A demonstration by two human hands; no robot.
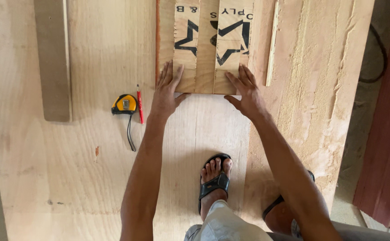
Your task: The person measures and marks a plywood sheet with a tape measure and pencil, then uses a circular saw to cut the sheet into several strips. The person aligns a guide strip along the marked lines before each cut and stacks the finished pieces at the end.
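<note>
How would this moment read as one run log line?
left hand: flat on plywood strips | right hand: flat on strips | tape measure, red pencil: left of hands

Both arms stretch forward, left hand and right hand pressed flat, fingers spread.

— What's under the hands?
— Three plywood strips, laid flat side by side, edges touching, near ends lined up flush
— Markings?
— Black stencilled letters and star shapes across their faces; they rest on a big plywood sheet
</note>
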